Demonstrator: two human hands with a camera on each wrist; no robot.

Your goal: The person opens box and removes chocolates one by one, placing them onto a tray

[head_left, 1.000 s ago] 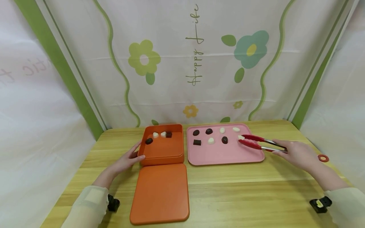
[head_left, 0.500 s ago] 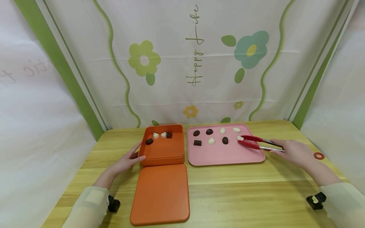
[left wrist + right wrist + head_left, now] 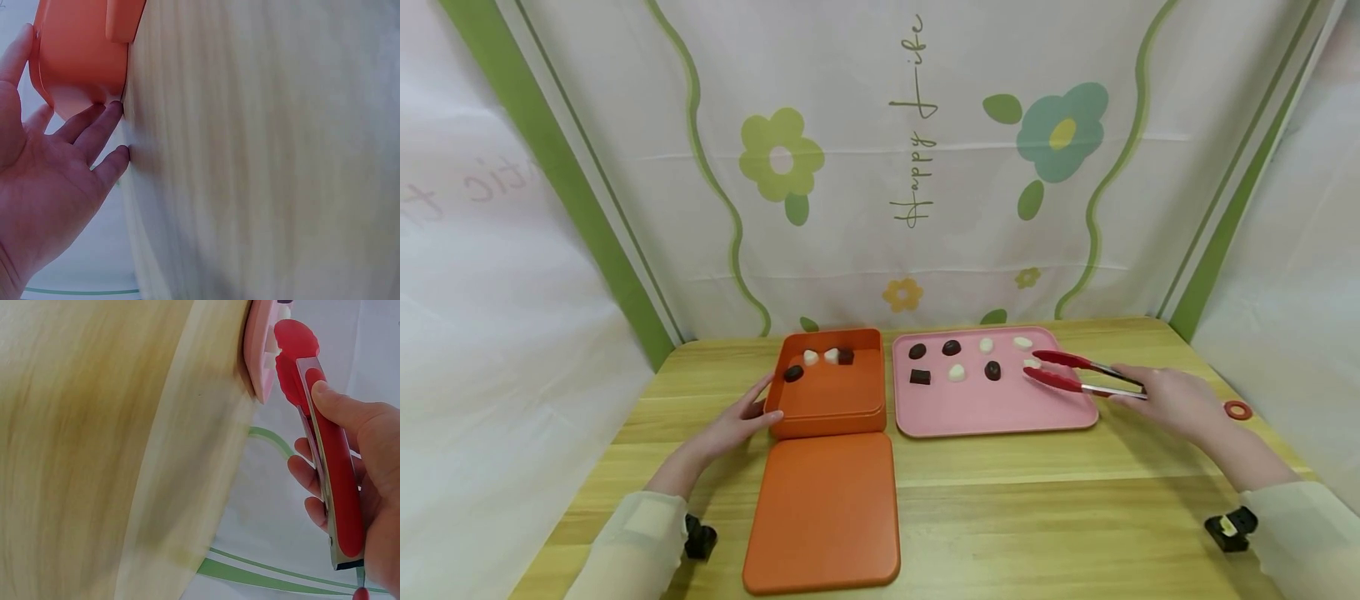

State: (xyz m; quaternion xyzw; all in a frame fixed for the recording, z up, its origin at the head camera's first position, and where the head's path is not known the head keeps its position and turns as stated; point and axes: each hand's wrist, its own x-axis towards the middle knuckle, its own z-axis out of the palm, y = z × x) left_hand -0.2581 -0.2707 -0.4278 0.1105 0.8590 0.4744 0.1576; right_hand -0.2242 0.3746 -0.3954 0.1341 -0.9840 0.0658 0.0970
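My right hand point(image 3: 1172, 402) grips red-tipped tongs point(image 3: 1078, 387) by their handles; the thumb lies along the red grip point(image 3: 340, 481). The tongs' tips stand apart on either side of a small white chocolate point(image 3: 1032, 364) at the right of the pink tray point(image 3: 992, 414). My left hand point(image 3: 737, 421) rests at the left front corner of an orange box point(image 3: 827, 427). Its thumb is on the rim, and its extended fingers touch the box side point(image 3: 81, 62). Inside the box lie dark chocolates point(image 3: 793, 373) and white chocolates point(image 3: 810, 357).
Several dark and white chocolates point(image 3: 956, 372) sit in two rows on the tray. An orange lid point(image 3: 822, 512) lies flat in front of the box. A red ring point(image 3: 1237, 410) lies at the table's right edge. A printed curtain point(image 3: 850, 242) stands behind the table.
My right hand and the tongs have shifted slightly left, and the tips have spread a little around the white chocolate. My left hand stays at the box corner.
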